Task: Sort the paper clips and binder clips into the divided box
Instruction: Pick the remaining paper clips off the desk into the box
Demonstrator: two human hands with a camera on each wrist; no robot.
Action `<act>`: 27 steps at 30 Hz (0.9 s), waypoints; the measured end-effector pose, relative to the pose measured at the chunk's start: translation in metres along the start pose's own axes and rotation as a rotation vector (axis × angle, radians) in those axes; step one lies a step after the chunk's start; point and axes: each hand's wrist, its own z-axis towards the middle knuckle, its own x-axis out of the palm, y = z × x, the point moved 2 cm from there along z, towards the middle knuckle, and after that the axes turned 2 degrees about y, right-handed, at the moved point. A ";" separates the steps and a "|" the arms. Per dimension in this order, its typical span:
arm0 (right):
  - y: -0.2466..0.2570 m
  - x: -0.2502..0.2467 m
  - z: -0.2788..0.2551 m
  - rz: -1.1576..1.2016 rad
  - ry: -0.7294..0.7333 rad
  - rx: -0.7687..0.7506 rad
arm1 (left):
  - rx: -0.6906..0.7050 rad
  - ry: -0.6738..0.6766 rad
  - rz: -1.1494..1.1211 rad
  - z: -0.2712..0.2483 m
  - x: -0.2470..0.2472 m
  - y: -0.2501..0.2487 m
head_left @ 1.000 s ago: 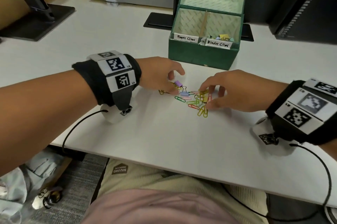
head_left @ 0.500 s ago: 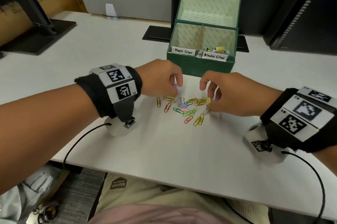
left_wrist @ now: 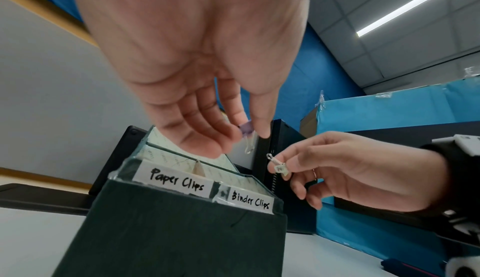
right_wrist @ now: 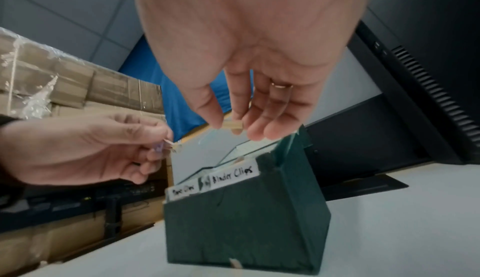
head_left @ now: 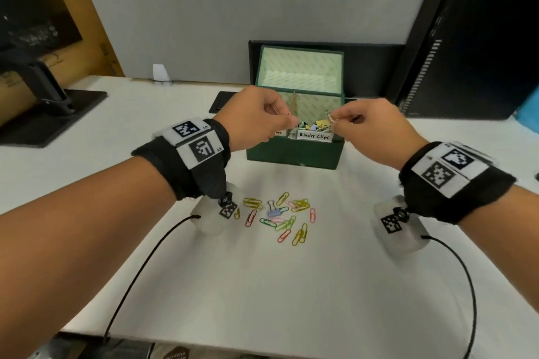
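Observation:
The green divided box [head_left: 294, 151] stands open at the back of the white table, labelled "Paper Clips" [left_wrist: 176, 181] and "Binder Clips" [head_left: 314, 136]. Several binder clips [head_left: 313, 126] lie in its right compartment. My left hand [head_left: 287, 122] hovers over the box's front rim near the divider, pinching a purple binder clip [left_wrist: 246, 128]. My right hand [head_left: 335, 120] is above the right compartment and pinches a pale yellow binder clip [left_wrist: 280, 168]. A pile of coloured paper clips [head_left: 300, 234] and one blue binder clip [head_left: 273, 211] stay on the table in front of the box.
A monitor stand [head_left: 52, 113] sits at the far left and a dark monitor [head_left: 466, 37] at the right. A black pad [head_left: 224, 101] lies behind the box. Wrist cables [head_left: 140, 271] trail over the near table edge.
Both hands have risen from the clip pile and moved forward over the box, each carrying a binder clip. The head view has tilted up.

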 end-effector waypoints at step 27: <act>-0.001 0.018 -0.006 0.389 -0.045 0.098 | -0.130 -0.066 -0.354 0.016 0.017 -0.003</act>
